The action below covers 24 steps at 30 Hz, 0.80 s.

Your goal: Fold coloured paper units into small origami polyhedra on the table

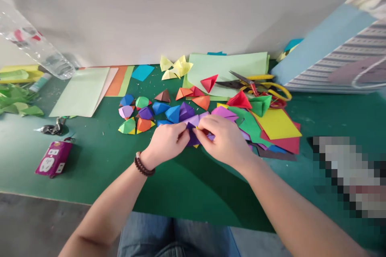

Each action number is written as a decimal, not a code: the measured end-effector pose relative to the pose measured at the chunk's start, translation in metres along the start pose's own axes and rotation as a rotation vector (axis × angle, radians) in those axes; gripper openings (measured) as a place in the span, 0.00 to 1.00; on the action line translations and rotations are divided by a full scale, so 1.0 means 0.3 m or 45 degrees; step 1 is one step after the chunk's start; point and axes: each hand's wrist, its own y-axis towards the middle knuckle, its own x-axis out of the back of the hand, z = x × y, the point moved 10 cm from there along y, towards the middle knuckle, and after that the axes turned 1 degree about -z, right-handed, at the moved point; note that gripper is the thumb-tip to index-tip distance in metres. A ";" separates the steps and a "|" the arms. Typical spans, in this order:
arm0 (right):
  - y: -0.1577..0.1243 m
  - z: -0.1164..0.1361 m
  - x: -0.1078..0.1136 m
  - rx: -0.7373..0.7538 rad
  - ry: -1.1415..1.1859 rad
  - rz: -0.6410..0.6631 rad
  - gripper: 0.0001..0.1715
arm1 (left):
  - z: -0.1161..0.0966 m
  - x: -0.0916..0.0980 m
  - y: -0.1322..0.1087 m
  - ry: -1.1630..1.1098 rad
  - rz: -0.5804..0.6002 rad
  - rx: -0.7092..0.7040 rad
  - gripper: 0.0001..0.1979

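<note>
My left hand (169,140) and my right hand (221,136) meet over the table, both closed on a small dark purple folded paper piece (193,138). A bit of yellow shows at its lower edge and by my right fingertips. Just beyond lie blue folded paper pieces (173,114) and a purple one (186,111). To the left of my hands sit several finished-looking two-colour paper shapes (145,124) in short rows. Orange (201,102) and red folded pieces (239,99) rest farther back. My fingers hide part of the purple piece.
Scissors (251,82) lie on pale green sheets (226,70) at the back. Coloured paper (280,124) is heaped to the right, before a striped paper bag (328,56). On the left are a plastic bottle (39,44), a purple box (54,158) and green scraps (18,98).
</note>
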 end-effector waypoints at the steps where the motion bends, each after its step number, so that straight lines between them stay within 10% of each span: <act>1: -0.002 0.003 0.002 0.013 -0.028 -0.009 0.12 | -0.004 0.002 -0.001 0.022 -0.017 -0.007 0.14; 24: -0.029 0.013 -0.049 0.167 -0.153 -0.022 0.12 | 0.016 0.035 -0.017 0.078 -0.122 0.025 0.16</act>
